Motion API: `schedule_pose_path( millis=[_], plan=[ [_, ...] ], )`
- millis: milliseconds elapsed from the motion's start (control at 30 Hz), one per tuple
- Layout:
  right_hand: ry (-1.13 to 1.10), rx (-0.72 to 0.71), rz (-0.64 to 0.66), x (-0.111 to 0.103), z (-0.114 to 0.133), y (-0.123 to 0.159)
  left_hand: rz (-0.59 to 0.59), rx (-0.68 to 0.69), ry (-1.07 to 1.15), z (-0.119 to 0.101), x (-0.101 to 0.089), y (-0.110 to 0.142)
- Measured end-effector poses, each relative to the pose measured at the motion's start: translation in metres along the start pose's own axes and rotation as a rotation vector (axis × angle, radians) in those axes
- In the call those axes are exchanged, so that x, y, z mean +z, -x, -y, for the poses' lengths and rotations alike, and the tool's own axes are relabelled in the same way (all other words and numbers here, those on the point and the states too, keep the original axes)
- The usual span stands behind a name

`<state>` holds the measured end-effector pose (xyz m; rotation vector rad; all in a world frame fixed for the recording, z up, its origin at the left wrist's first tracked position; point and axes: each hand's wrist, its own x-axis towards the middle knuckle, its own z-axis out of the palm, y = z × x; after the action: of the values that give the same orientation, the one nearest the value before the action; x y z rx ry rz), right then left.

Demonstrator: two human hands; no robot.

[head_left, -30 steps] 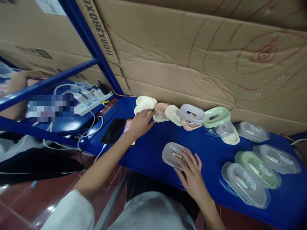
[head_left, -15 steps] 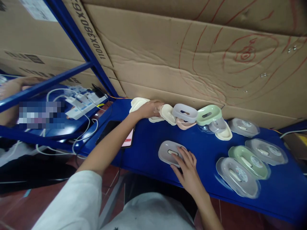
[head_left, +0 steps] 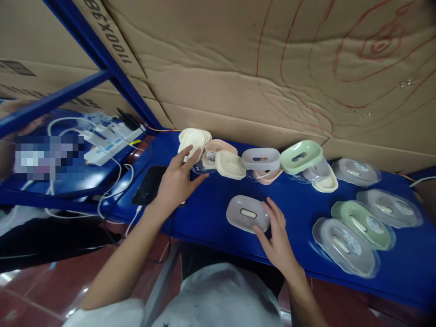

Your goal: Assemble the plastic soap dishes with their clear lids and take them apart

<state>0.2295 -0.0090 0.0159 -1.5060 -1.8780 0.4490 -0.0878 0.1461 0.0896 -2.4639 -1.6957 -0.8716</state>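
A grey oval soap dish (head_left: pixel 235 214), with a cream bar in its middle slot, sits on the blue table. My right hand (head_left: pixel 277 236) is closed around its right end, thumb at the near edge and fingers at the far side. My left hand (head_left: pixel 177 184) is spread, fingertips over the near side of cream dish pieces (head_left: pixel 195 136) at the back left; whether they touch is unclear. Right of it are a peach dish (head_left: pixel 221 146), a cream piece (head_left: pixel 230 164), a grey dish (head_left: pixel 260 159) and a green dish (head_left: pixel 303 156), some overlapping clear covers.
Several dishes under clear covers stand at the right, among them a green one (head_left: pixel 364 225) and a grey one (head_left: pixel 345 247). A phone (head_left: pixel 146 188) lies under my left forearm. Left are a power strip (head_left: pixel 105 147), cables and another person's arm. Cardboard (head_left: pixel 218 81) walls the back.
My left hand has drawn back leftward from the back row and its fingers have spread. My right hand has shifted from over the grey dish to its right end. The view has turned slightly.
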Motion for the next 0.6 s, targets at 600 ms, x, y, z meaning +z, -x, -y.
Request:
schedule_pose_path(
  millis=[600],
  plan=[
    [0.009,-0.041,-0.08,-0.009,0.003,0.008,0.114,0.019,0.478,-0.065,0.003,0.075]
  ],
)
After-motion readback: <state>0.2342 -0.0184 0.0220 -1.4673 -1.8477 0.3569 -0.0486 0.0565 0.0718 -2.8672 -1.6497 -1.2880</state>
